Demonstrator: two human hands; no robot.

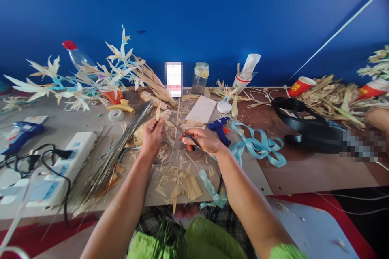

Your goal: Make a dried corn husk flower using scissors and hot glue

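Observation:
My left hand (152, 134) is closed, pinching a small pale strip of corn husk (158, 112) upright above the table. My right hand (203, 139) is wrapped round the black handles of a pair of scissors (181, 131), whose blades point left toward the husk strip. Husk trimmings (178, 178) lie scattered on the board beneath both hands. A blue glue gun (219, 127) lies just right of my right hand.
A bundle of thin wires (120, 145) lies left of my hands, beside a white power strip (60, 170). Light blue ribbon (258, 145) curls at the right. Husk flowers (91, 77), a glass jar (200, 77), paper cups (300, 85) and a black headset (306, 127) stand farther back.

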